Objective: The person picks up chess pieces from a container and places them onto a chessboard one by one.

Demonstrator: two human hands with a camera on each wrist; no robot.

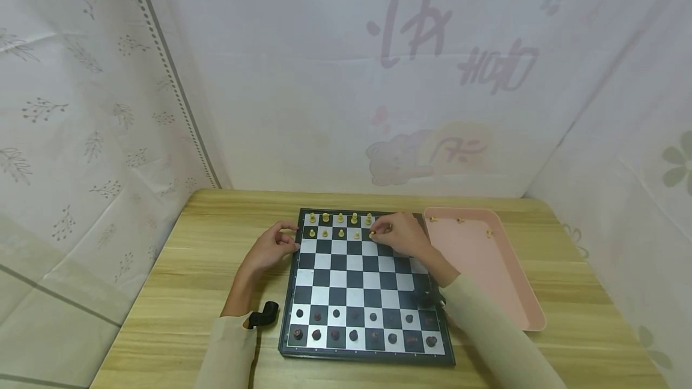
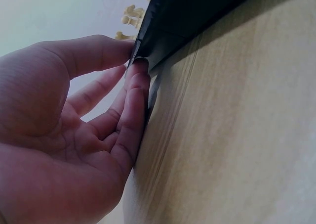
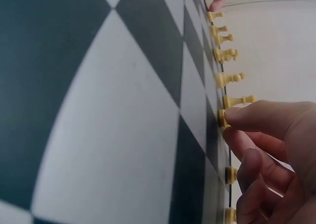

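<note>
A magnetic-style chessboard [image 1: 339,263] with black and white squares lies on the wooden table. My right hand [image 1: 402,234] is over its far right part, thumb and index finger pinching a small yellow pawn [image 3: 221,117] at the second row. My left hand [image 1: 268,248] holds the board's left edge; in the left wrist view the thumb lies on the upper rim [image 2: 139,41] and the fingers are against the side. Yellow chess pieces [image 1: 340,218] stand along the far row, with yellow pawns [image 1: 341,233] in front. The right hand hides some far right squares.
Dark chess pieces [image 1: 354,335] fill the two near rows. Right of the board, a pink tray [image 1: 486,269] holds three yellow pieces [image 1: 460,220] near its far end. Patterned white cloth [image 1: 303,107] hangs behind the wooden table [image 1: 216,245].
</note>
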